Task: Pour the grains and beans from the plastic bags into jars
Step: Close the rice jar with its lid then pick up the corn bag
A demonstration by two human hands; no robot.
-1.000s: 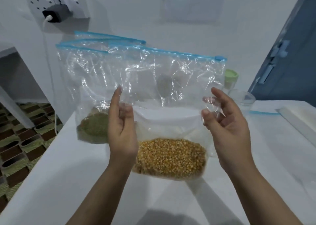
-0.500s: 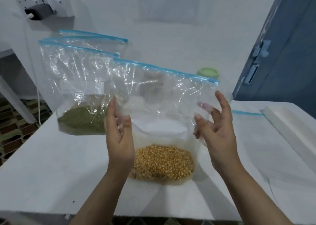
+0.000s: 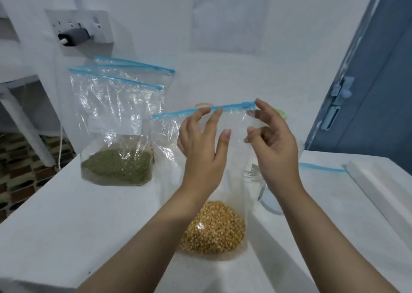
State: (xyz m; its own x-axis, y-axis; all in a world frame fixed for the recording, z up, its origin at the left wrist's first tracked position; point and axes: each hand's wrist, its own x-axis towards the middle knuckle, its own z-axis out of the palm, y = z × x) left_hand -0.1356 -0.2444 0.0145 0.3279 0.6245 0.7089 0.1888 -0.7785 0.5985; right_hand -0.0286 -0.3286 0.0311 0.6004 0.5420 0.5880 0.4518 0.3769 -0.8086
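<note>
A clear zip bag (image 3: pixel 169 136) with yellow corn kernels (image 3: pixel 214 228) in its bottom stands upright on the white table (image 3: pixel 89 225) in front of me. Its blue zip strip (image 3: pixel 178 113) runs across the top. My left hand (image 3: pixel 202 145) is raised in front of the bag, its straight fingertips touching the strip. My right hand (image 3: pixel 274 143) is at the bag's right top corner, its index fingertip on the blue slider (image 3: pixel 246 105) and its other fingers loosely curled. A clear glass jar (image 3: pixel 254 176) stands behind the bag, partly hidden by my right hand.
A bag of green beans (image 3: pixel 116 167) stands at the left, with another zip bag (image 3: pixel 133 66) behind it. A flat empty bag's blue strip (image 3: pixel 321 167) and a white block (image 3: pixel 379 194) lie at the right. A green lid (image 3: pixel 281 113) shows behind my right hand. The table's left edge drops to a tiled floor.
Both hands have risen from the middle of the corn bag to its zip strip. The bag now looks narrower and nearer to me, and the jar shows behind it.
</note>
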